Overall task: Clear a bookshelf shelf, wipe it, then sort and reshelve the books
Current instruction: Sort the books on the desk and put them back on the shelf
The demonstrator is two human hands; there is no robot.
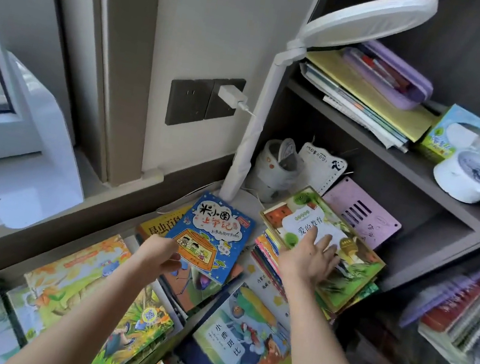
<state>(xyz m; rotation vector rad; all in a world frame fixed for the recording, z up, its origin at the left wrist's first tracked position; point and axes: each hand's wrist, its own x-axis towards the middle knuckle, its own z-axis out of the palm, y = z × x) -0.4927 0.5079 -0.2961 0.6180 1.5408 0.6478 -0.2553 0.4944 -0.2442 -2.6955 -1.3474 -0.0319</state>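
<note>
While left hand (pixel 161 253) grips blue book (pixel 211 234), right hand (pixel 308 258) presses green book (pixel 356 265), lamp (pixel 244 157) behind

Crammed edge to edge with book piles (pixel 93 294) in front. Hemmed at the shelf opening (pixel 329 136) by a lamp pole (pixel 250 139) on the left, a cup (pixel 277 169) and a purple board (pixel 363 215) at the back. Open air above the book stack (pixel 355 264), beneath the upper shelf board (pixel 401 159).
</note>
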